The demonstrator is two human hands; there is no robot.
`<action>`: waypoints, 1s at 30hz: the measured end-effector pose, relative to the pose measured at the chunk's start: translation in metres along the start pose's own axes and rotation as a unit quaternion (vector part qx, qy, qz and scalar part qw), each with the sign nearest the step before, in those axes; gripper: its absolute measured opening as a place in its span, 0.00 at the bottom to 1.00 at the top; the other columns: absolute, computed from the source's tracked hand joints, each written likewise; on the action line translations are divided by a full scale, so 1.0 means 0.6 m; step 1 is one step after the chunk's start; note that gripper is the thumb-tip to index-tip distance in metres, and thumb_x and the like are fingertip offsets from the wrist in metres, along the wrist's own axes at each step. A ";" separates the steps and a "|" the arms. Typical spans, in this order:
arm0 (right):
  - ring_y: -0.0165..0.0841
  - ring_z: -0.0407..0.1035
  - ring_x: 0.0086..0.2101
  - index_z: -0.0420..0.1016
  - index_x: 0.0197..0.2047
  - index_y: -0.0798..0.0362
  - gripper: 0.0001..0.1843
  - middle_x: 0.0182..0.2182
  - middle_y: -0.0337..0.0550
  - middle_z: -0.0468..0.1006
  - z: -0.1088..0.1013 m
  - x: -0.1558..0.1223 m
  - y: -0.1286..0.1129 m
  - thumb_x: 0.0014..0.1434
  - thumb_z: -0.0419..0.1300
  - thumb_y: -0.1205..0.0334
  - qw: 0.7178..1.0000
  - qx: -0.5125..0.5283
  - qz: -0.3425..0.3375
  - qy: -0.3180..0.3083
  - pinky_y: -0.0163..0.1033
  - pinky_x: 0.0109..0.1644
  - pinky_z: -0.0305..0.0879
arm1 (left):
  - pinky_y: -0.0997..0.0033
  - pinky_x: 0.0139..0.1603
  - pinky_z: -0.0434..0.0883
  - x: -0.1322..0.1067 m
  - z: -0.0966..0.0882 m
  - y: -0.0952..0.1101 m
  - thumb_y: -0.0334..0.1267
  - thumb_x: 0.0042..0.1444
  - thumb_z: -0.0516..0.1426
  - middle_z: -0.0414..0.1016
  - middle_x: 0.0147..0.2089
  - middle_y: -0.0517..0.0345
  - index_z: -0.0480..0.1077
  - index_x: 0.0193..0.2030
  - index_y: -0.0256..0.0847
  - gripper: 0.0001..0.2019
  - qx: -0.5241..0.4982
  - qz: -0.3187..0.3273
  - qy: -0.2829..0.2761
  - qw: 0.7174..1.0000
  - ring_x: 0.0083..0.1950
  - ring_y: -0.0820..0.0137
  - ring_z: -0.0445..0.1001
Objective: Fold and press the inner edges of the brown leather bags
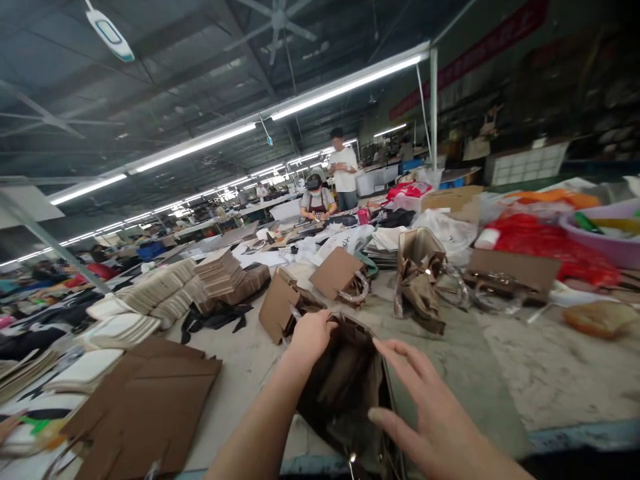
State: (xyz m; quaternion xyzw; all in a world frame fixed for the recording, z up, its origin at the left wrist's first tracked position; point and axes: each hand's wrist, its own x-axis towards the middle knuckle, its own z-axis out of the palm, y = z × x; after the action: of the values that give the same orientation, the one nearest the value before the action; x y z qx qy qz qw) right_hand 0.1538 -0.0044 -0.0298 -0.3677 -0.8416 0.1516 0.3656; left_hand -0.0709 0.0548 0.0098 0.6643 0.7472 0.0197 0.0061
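Observation:
A dark brown handbag stands open on the worktable right in front of me. My left hand is closed on the bag's far upper rim, with fingers curled over the edge. My right hand rests against the bag's right side with its fingers spread and stretched out, holding nothing. Brown paper stuffing shows inside the bag's mouth.
Flat brown cardboard sheets lie at my left. Stacks of beige pieces, folded cardboard and another brown bag sit farther back. A pink basin and red plastic stand at right. One person sits and another stands beyond.

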 end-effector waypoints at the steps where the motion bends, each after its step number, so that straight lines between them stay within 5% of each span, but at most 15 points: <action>1: 0.47 0.55 0.59 0.41 0.68 0.44 0.45 0.62 0.51 0.55 0.008 -0.020 -0.003 0.53 0.59 0.48 1.000 0.003 -0.012 -0.006 0.51 0.57 0.63 | 0.71 0.47 0.65 -0.001 -0.003 0.001 0.44 0.59 0.52 0.77 0.45 0.53 0.72 0.45 0.44 0.13 -0.004 0.008 -0.001 1.000 0.49 0.65 0.73; 5: 0.56 0.48 0.61 0.27 0.69 0.45 0.59 0.67 0.53 0.42 0.048 -0.065 -0.011 0.46 0.64 0.47 0.999 0.009 -0.042 -0.022 0.57 0.55 0.64 | 0.73 0.46 0.64 0.001 -0.007 0.007 0.46 0.60 0.50 0.77 0.45 0.54 0.73 0.43 0.44 0.14 -0.009 0.012 -0.002 1.000 0.48 0.66 0.73; 8: 0.56 0.44 0.62 0.23 0.68 0.42 0.62 0.68 0.47 0.34 0.071 -0.079 -0.012 0.43 0.65 0.55 1.000 0.010 -0.026 -0.013 0.57 0.55 0.64 | 0.72 0.44 0.64 0.008 -0.007 0.011 0.45 0.60 0.50 0.78 0.42 0.51 0.75 0.40 0.41 0.15 -0.003 -0.010 0.000 1.000 0.46 0.65 0.74; 11: 0.55 0.48 0.61 0.20 0.68 0.48 0.61 0.67 0.53 0.31 0.072 -0.087 -0.007 0.44 0.61 0.63 1.000 0.002 -0.016 -0.021 0.53 0.53 0.66 | 0.72 0.41 0.64 0.013 -0.008 0.010 0.48 0.58 0.51 0.78 0.39 0.51 0.75 0.36 0.40 0.16 0.001 -0.028 -0.003 1.000 0.43 0.66 0.74; 16: 0.41 0.60 0.57 0.17 0.68 0.52 0.51 0.63 0.54 0.56 0.044 -0.086 0.009 0.51 0.51 0.68 0.998 0.025 0.018 -0.047 0.44 0.54 0.66 | 0.72 0.41 0.65 0.016 -0.011 0.007 0.46 0.55 0.53 0.78 0.39 0.52 0.75 0.33 0.41 0.14 0.006 -0.050 0.003 0.999 0.44 0.65 0.73; 21: 0.38 0.74 0.42 0.23 0.69 0.55 0.45 0.46 0.51 0.77 0.004 -0.057 0.035 0.54 0.46 0.72 0.991 0.072 0.089 -0.073 0.37 0.43 0.70 | 0.72 0.40 0.66 0.001 -0.021 -0.007 0.40 0.52 0.52 0.78 0.36 0.52 0.75 0.30 0.40 0.11 -0.010 -0.074 0.018 0.997 0.43 0.64 0.74; 26: 0.36 0.71 0.46 0.33 0.69 0.52 0.45 0.47 0.48 0.76 -0.030 0.009 0.075 0.50 0.48 0.71 0.991 0.103 0.076 -0.040 0.39 0.48 0.66 | 0.76 0.29 0.65 -0.077 -0.034 -0.048 0.37 0.50 0.51 0.75 0.27 0.56 0.71 0.25 0.39 0.10 -0.064 -0.103 -0.014 0.993 0.31 0.70 0.74; 30: 0.34 0.71 0.44 0.46 0.66 0.53 0.42 0.46 0.45 0.76 -0.014 0.067 0.117 0.47 0.50 0.72 0.986 0.148 0.057 -0.061 0.38 0.50 0.64 | 0.78 0.20 0.62 -0.152 -0.021 -0.081 0.38 0.52 0.48 0.70 0.19 0.59 0.68 0.25 0.38 0.12 -0.133 -0.140 -0.096 0.976 0.20 0.73 0.70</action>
State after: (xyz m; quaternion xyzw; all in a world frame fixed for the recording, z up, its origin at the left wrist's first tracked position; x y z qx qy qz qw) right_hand 0.1772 0.0727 -0.0406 -0.3475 -0.8082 0.3170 0.3545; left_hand -0.1092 -0.0415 0.0187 0.5450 0.8196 0.0540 0.1685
